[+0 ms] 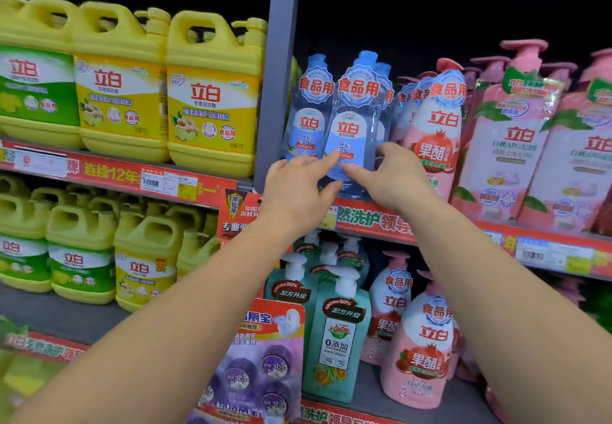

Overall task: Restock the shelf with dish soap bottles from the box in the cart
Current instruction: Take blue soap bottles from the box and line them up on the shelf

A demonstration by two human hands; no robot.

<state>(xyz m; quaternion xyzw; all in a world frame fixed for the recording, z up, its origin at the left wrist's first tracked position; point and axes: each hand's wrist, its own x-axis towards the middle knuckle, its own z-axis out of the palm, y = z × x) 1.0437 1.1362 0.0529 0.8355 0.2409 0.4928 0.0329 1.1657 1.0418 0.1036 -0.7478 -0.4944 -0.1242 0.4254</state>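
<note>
Blue bottles (351, 125) wedged between post (278, 75), pink bottle (437, 125).

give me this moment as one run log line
step: seating blue bottle at shelf edge | left hand: fingers on it | right hand: fingers on it | neighbour: pink bottle

Shop aisle: stocked detergent shelves (430, 228), barcoded price tags (169, 184).
</note>
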